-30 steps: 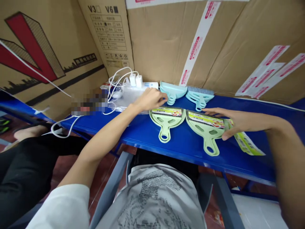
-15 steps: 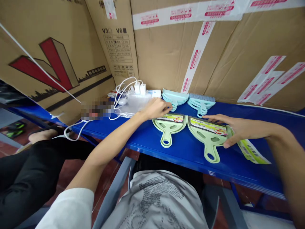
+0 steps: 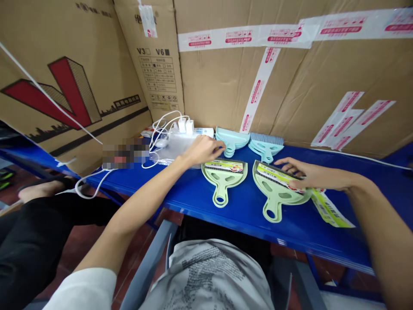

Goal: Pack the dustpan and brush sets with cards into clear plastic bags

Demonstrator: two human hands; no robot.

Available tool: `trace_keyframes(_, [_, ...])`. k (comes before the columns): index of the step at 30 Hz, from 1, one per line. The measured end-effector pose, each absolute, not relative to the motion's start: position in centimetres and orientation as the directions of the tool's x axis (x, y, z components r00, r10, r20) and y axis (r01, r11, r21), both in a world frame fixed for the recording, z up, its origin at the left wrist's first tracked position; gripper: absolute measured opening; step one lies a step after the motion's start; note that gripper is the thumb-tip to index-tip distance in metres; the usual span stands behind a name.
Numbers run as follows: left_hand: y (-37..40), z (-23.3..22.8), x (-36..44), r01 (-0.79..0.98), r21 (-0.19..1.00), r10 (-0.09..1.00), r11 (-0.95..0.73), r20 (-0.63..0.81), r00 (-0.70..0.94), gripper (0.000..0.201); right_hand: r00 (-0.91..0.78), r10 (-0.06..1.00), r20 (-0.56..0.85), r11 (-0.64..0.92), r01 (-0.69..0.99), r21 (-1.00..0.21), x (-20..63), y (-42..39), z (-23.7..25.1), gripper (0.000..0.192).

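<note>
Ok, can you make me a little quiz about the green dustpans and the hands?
1. True or false: the right hand rests on the right green dustpan.
2. What is the left hand reaching for? A) stack of blue dustpans B) white chargers C) loose label
3. Fill in: both green dustpans lie on a ____ table.

Key: 1 true; 2 A; 3 blue.
</note>
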State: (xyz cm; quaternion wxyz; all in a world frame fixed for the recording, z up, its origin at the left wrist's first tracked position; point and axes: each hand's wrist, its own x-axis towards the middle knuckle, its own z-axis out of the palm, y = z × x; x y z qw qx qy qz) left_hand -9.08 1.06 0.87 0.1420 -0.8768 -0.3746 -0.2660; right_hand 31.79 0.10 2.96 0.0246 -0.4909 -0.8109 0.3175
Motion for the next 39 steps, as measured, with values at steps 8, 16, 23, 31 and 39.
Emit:
trace_keyframes(8, [0.7,1.7,-9.0,0.889,-0.032,0.729,-0.456,0.56,0.394,0.028,-0.302,0.951,-0.066,0.229,0.831,-0.507,30.6,1.2,1.7,0.079])
trace_keyframes(16, [2.3,3.3,-16.4,0.939,0.105,0.899,0.326,0.272,-0.343,0.055,-0.283,0.958,-0.046,0.285,0.958,0.029,29.3,0.9,1.6,0.073])
trace_keyframes(23, [3.8,2.8,-19.4,0.955,0.157,0.958,0.25,0.104,-0.268,0.057,-0.365,0.931,-0.002,0.358,0.914,-0.193,29.4,0.8,1.7,0.067])
trace_keyframes(31, [2.6,4.1,-19.0,0.889,0.155,0.883,0.43,0.134,-0.45,0.081,-0.368,0.929,0.046,0.319,0.729,-0.606,31.1,0.4,2.8,0.072])
trace_keyframes(39, [1.9,4.9,-20.6,0.858,0.171,0.863,0.485,0.067,-0.501,0.08,-0.239,0.971,0.0,0.118,0.478,-0.87,30.9,-0.9,3.4,0.074])
